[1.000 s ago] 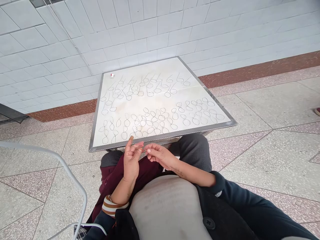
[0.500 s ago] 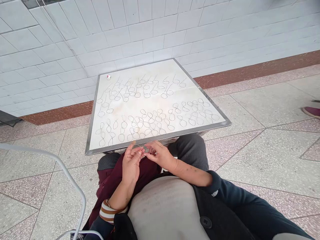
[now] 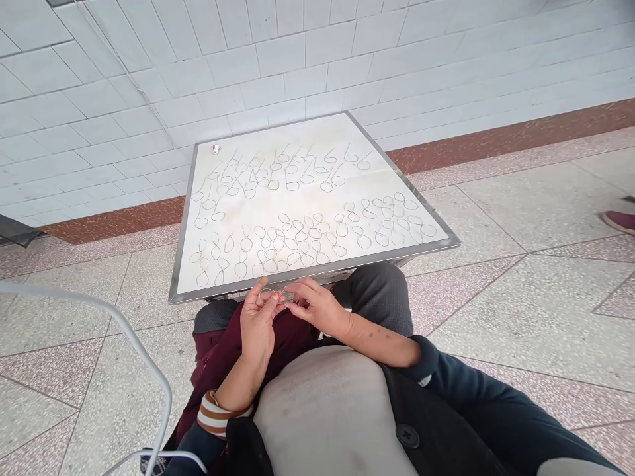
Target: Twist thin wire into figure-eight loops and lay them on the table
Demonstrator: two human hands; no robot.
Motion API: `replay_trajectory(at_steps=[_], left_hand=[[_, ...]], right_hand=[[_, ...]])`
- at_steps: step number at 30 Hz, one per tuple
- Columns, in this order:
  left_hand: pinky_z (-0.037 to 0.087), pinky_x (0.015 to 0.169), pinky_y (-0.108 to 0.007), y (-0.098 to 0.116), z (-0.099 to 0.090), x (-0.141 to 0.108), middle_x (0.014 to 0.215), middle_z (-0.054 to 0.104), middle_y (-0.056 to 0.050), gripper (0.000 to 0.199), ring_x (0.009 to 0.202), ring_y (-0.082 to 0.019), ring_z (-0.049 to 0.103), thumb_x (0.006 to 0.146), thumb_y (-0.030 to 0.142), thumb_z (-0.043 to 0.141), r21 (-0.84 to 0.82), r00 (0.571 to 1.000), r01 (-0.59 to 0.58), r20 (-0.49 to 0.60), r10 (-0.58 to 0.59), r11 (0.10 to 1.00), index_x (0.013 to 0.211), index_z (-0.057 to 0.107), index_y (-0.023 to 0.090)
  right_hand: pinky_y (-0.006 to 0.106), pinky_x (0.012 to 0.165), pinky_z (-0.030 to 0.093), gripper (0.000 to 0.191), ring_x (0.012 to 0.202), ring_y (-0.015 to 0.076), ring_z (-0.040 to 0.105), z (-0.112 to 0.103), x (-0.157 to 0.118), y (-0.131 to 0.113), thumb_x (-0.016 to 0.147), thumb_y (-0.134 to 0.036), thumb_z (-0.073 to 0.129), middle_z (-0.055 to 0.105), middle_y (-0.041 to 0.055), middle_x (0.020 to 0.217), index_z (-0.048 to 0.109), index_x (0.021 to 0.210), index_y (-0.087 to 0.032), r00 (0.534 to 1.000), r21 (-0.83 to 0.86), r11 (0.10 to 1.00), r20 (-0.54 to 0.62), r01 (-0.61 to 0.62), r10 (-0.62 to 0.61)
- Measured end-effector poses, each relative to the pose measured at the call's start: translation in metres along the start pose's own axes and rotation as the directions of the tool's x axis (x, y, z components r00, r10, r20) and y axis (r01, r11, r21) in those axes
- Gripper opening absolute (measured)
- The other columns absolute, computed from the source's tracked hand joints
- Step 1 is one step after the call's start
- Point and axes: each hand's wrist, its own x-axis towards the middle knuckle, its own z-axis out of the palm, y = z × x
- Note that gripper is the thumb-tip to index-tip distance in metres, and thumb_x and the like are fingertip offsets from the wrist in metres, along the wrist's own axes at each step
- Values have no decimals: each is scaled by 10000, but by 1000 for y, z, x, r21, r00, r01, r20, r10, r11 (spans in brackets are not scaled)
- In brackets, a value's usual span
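Over my lap, just in front of the table's near edge, my left hand [image 3: 257,327] pinches a thin wire loop [image 3: 280,299] between thumb and fingers. My right hand [image 3: 321,309] grips the other end of that wire, its fingertips close to the left thumb. The wire looks bent into rounded loops, though the fingers cover part of it. Beyond my hands, several figure-eight wire pieces [image 3: 317,226] lie on the near half of the white tabletop [image 3: 258,211]. Single-loop wires with straight tails [image 3: 292,177] are spread over the far half.
A metal rim [image 3: 317,268] edges the square table, which stands against a white tiled wall [image 3: 278,86]. A small red-and-white object [image 3: 216,149] sits at its far left corner. A pale curved metal tube [image 3: 143,350] is on my left. Someone's shoe [image 3: 619,221] shows at far right.
Both hands stay at nearly the same place. The wire between them now shows more rounded loops, and my left thumb and fingers have shifted slightly. The view has tilted a little.
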Motion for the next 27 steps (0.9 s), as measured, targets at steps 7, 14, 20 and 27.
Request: replay_trajectory(at_steps=[7, 14, 20, 27], left_hand=[[504, 708, -227, 2, 3, -1, 782, 656, 24, 512, 722, -93, 623, 733, 219, 755, 61, 996, -83, -22, 84, 995, 1219, 594, 229], [498, 706, -228, -1, -3, 2, 791, 654, 26, 522, 692, -89, 599, 766, 237, 727, 214, 985, -171, 3, 174, 962, 1264, 569, 242], [503, 721, -243, -3, -7, 3, 780, 637, 24, 538, 706, -106, 597, 790, 241, 704, 344, 975, -220, 56, 215, 913, 1300, 534, 245], [509, 734, -243, -8, -8, 6, 764, 623, 28, 533, 697, -102, 599, 783, 228, 711, 345, 970, -241, 51, 239, 907, 1287, 537, 226]], right_hand=[[286, 652, 561, 322, 737, 141, 588, 1, 2, -6, 833, -323, 663, 603, 59, 984, 591, 1138, -246, 987, 161, 974, 23, -161, 159], [220, 529, 485, 313, 544, 87, 554, 6, 5, -4, 794, -406, 684, 550, -53, 685, 585, 1013, -205, 867, 509, 703, 243, -496, 436], [216, 559, 441, 208, 537, 81, 517, 4, 4, -9, 815, -296, 661, 556, -51, 662, 626, 1000, -207, 902, 320, 844, 124, -431, 414], [232, 596, 484, 179, 586, 93, 550, 2, 3, -12, 833, -276, 633, 634, 11, 811, 654, 989, -192, 942, 209, 918, 62, -337, 331]])
